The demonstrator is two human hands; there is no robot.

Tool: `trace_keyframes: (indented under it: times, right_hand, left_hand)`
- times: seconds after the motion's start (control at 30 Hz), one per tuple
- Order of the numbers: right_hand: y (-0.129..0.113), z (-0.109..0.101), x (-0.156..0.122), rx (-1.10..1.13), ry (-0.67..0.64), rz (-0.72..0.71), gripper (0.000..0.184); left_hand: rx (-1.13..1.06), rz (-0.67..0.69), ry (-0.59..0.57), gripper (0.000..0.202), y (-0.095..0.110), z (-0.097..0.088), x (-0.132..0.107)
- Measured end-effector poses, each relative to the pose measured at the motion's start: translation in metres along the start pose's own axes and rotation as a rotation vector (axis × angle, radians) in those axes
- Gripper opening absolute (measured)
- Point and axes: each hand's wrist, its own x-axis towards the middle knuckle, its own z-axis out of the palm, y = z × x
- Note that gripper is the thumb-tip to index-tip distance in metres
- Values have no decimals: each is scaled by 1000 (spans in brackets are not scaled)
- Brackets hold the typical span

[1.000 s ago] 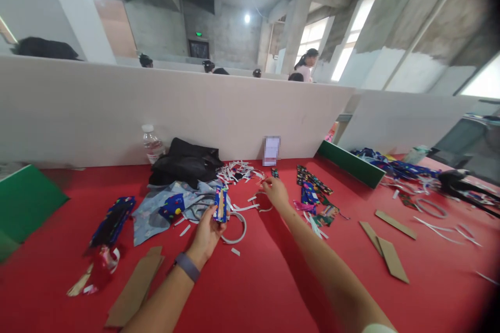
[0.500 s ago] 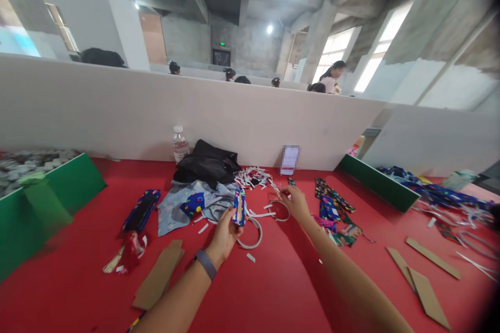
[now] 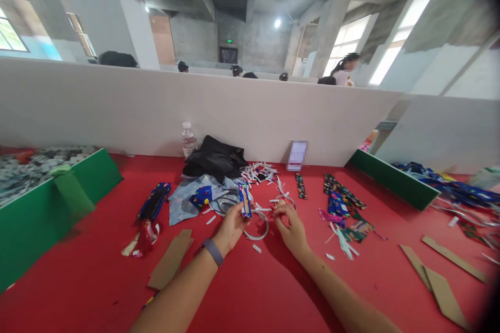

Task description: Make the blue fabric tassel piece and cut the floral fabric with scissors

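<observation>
My left hand (image 3: 233, 226) is closed round a small blue patterned fabric piece (image 3: 245, 200) with a tan strip along its middle, held upright above the table. To its right, my right hand (image 3: 291, 226) has its fingers curled with the tips drawn together; whatever is between them, if anything, is too small to make out. Between the hands a white ring-shaped roll of tape (image 3: 266, 228) lies on the red table (image 3: 253, 291). A second thin ring (image 3: 294, 202) lies just beyond my right fingers, partly covered by them. White paper scraps (image 3: 260, 171) are heaped behind.
At the back stand a water bottle (image 3: 189, 141), a black cloth bag (image 3: 214, 158) and a phone (image 3: 297, 155). Cardboard pieces (image 3: 172, 260) lie left, patterned fabric strips (image 3: 338, 203) right. Green dividers (image 3: 394, 179) flank the area; a white partition (image 3: 242, 109) closes the back.
My right hand has drawn back toward me and to the left, away from a dark patterned strip at the back. My left hand still holds the blue fabric piece. The view has shifted slightly.
</observation>
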Motion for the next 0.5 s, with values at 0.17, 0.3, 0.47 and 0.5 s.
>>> trace_keyframes:
  times: [0.17,0.3,0.47,0.5]
  right_hand:
    - [-4,0,-2,-26,-37,-59,12]
    - [-6,1,-3,-46,-35,-82,13]
    - [-7,1,-4,-66,-64,-129,14]
    - [-7,2,-6,-78,-92,-157,15]
  left_hand:
    - [96,-21,-60,22,0,-1,-1]
    - [155,34,-110,21,-2,-2,-3]
    - [225,26,-235,22,-4,0,-6]
    - [233,22,-252,23,-4,0,-6]
